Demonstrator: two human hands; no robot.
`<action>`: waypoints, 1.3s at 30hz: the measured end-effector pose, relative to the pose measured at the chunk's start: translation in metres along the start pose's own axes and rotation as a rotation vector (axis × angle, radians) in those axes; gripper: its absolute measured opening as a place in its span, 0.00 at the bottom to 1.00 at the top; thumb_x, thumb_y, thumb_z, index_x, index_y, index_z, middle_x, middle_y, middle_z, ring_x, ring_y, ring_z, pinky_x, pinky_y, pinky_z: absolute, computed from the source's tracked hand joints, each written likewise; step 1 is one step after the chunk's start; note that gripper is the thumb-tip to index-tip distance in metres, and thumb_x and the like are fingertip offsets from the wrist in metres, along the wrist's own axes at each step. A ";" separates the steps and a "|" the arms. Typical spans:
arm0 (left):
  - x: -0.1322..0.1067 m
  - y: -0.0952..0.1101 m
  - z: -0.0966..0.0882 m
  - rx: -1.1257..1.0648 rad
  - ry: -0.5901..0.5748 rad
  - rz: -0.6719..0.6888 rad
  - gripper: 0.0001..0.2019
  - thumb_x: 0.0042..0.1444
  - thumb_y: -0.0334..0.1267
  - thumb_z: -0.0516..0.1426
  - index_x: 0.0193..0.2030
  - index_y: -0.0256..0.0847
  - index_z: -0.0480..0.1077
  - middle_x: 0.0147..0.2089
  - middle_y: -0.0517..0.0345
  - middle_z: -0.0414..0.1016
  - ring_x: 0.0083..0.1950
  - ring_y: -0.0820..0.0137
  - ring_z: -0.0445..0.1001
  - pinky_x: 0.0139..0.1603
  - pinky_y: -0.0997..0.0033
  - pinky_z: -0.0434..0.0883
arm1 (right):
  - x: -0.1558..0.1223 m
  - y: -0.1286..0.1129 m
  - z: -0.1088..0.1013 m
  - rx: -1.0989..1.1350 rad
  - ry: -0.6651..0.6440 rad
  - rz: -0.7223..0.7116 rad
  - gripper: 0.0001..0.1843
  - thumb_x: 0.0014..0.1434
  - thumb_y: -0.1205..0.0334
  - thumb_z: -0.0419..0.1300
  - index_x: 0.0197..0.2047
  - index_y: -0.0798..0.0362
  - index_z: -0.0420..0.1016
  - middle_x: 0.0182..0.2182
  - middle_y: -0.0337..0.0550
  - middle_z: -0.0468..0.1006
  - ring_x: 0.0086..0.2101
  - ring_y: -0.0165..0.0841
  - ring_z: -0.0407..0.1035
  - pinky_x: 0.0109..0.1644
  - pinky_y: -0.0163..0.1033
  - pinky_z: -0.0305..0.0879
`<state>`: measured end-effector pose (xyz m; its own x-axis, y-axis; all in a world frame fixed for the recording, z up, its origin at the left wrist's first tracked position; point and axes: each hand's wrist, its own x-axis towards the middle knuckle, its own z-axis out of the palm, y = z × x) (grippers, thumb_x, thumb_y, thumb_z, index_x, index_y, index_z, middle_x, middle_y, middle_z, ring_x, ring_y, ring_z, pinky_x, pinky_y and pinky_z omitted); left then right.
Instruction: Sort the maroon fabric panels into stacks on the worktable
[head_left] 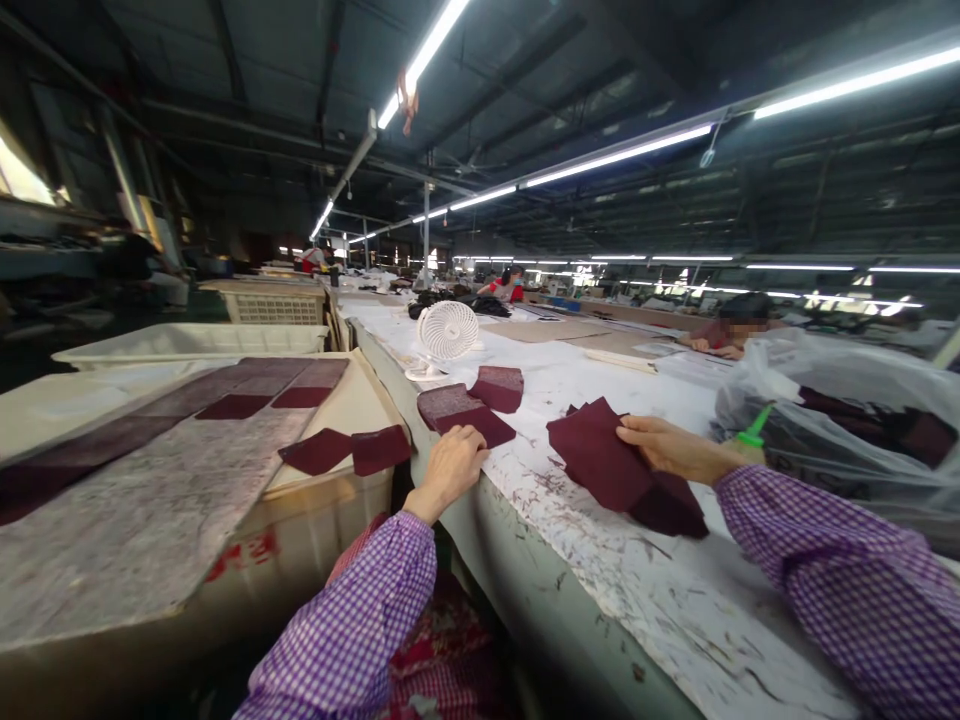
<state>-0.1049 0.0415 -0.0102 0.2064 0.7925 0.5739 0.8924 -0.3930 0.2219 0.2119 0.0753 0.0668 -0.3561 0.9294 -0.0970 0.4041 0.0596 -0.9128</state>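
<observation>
My right hand (671,447) pinches maroon fabric pieces (604,455) by their right edge, thumb on top, over the white-covered table (592,570). Another maroon piece (682,505) lies beneath and in front of that hand. At the table's near edge, my left hand (452,468) has its fingers curled together on the near corner of a maroon fabric piece (480,420); the fingertips are partly hidden. Just beyond lies one more maroon piece (499,388), its upper face speckled with lint.
A small white fan (448,331) stands behind the pieces. On the right are a clear plastic bag (847,400) with dark cloth and a green-tipped bottle (752,437). Left, a board with maroon panels (232,406) lies across a cream bin (330,510). A co-worker (731,325) sits across the table.
</observation>
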 end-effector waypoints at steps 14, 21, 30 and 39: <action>0.002 -0.013 0.006 -0.244 0.084 -0.082 0.04 0.54 0.30 0.55 0.29 0.38 0.70 0.38 0.54 0.72 0.44 0.66 0.71 0.47 0.67 0.67 | 0.021 -0.001 -0.019 -0.758 0.375 -0.216 0.17 0.53 0.58 0.58 0.43 0.60 0.70 0.43 0.59 0.72 0.45 0.50 0.66 0.50 0.57 0.60; 0.002 -0.034 0.003 -0.403 0.326 -0.311 0.09 0.58 0.30 0.50 0.39 0.38 0.71 0.39 0.53 0.76 0.41 0.68 0.75 0.43 0.68 0.70 | 0.058 -0.045 0.101 -1.039 -0.104 -0.681 0.17 0.59 0.57 0.56 0.51 0.54 0.70 0.49 0.47 0.72 0.49 0.35 0.66 0.55 0.40 0.58; -0.020 -0.062 -0.001 -0.490 0.431 -0.461 0.09 0.57 0.33 0.51 0.38 0.39 0.72 0.36 0.54 0.79 0.36 0.68 0.77 0.38 0.70 0.72 | 0.082 -0.052 0.190 -0.957 0.037 -0.624 0.08 0.55 0.63 0.57 0.39 0.53 0.73 0.38 0.48 0.75 0.39 0.40 0.68 0.42 0.43 0.62; -0.017 -0.049 0.000 -0.298 0.397 -0.348 0.09 0.58 0.32 0.50 0.37 0.38 0.72 0.38 0.52 0.75 0.42 0.65 0.72 0.45 0.63 0.68 | 0.111 -0.044 0.162 -0.651 0.000 -0.511 0.10 0.57 0.64 0.55 0.30 0.55 0.75 0.25 0.38 0.76 0.28 0.29 0.68 0.33 0.33 0.61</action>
<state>-0.1522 0.0469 -0.0306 -0.2947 0.6857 0.6656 0.7180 -0.3008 0.6277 0.0181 0.1172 0.0322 -0.6281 0.7308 0.2674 0.5999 0.6736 -0.4317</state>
